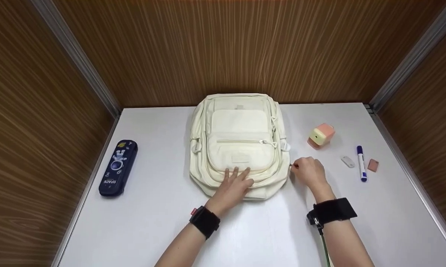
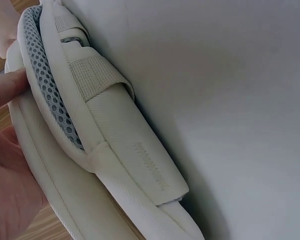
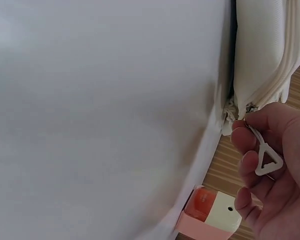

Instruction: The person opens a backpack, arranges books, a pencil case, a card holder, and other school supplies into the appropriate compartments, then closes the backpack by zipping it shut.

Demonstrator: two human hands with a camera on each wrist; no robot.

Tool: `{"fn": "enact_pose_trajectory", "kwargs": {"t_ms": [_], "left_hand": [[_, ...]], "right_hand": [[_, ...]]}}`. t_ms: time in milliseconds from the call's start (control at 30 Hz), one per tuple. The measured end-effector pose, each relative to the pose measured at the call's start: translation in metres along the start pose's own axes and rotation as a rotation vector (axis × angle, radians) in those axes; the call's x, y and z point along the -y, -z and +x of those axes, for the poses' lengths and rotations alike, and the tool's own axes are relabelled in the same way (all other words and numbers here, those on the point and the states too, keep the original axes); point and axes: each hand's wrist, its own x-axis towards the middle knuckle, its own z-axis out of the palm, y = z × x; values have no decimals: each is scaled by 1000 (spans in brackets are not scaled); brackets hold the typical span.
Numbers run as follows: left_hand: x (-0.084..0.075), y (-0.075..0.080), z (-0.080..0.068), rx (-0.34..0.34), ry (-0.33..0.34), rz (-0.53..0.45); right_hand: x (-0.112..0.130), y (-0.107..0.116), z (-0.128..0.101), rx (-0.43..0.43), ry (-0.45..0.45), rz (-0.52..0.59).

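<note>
A cream backpack lies flat on the white table, its front pockets facing up. My left hand rests on its lower front with fingers spread; in the left wrist view the thumb lies against the bag's edge, near grey mesh padding. At the bag's right side, my right hand pinches a zipper pull between thumb and forefinger. The pull's white triangular tab hangs over the curled fingers in the right wrist view, beside the zipper slider.
A dark blue pencil case lies at the left. To the right are a pink and yellow pencil sharpener, a white eraser, a blue-capped marker and a small pink block. Wood-grain panels enclose the table.
</note>
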Motion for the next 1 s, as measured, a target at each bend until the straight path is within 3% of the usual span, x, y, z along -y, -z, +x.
{"fn": "enact_pose_trajectory", "kwargs": {"t_ms": [367,600,1000], "left_hand": [[5,1,-1,9,-6,-21],[7,4,-1,22,-10,-85],[11,7,-1,24,-60,-172]], "right_hand": [[-5,-16,23,-71,-39,20],[-7,-16,44,-31,-74,18],[-15,-7,71,-10,-10,-118]]}}
